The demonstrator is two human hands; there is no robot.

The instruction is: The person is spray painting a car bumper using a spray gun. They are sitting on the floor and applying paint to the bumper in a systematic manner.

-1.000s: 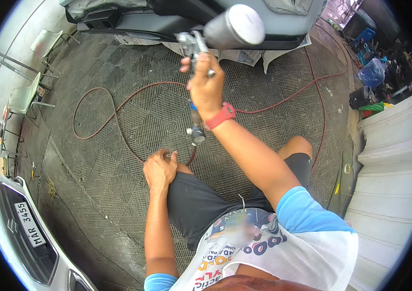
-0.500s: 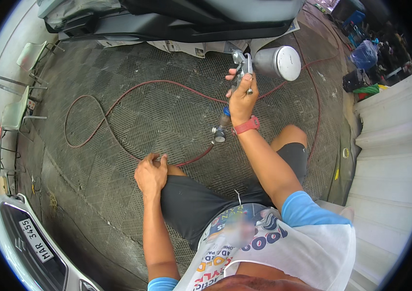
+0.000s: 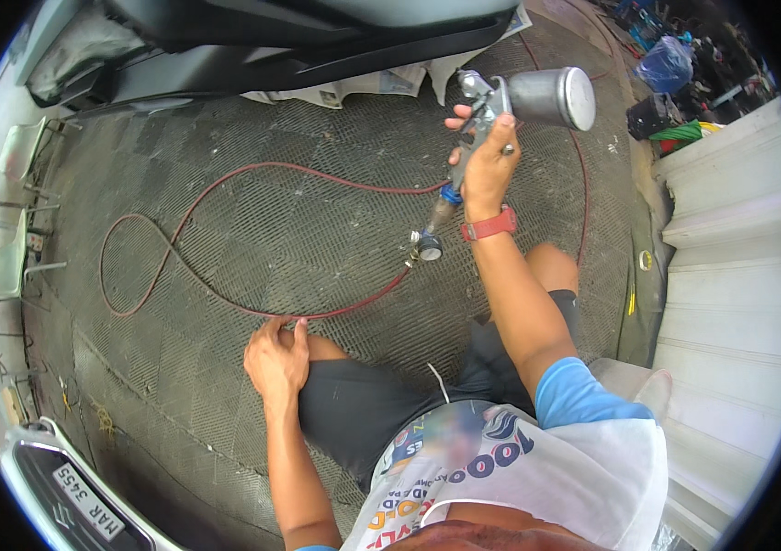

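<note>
My right hand [image 3: 485, 163] grips the handle of a metal spray gun [image 3: 482, 103], held out in front of me with its silver cup [image 3: 551, 97] pointing right. A small pressure gauge [image 3: 427, 245] hangs below the handle, and a red air hose [image 3: 225, 184] runs from it in loops across the floor. My left hand [image 3: 275, 358] rests on my left knee, fingers spread over the dark shorts, holding nothing. A red watch band sits on my right wrist.
A dark car body panel [image 3: 298, 37] hangs at the top, with newspaper masking [image 3: 363, 84] under its edge. White chairs [image 3: 14, 262] stand at the left. A vehicle's rear with a number plate [image 3: 87, 500] is at the lower left. Corrugated white sheeting [image 3: 730, 275] lines the right.
My right hand has swung the spray gun to the right and slightly lower, away from the car panel. The left hand stays on my knee.
</note>
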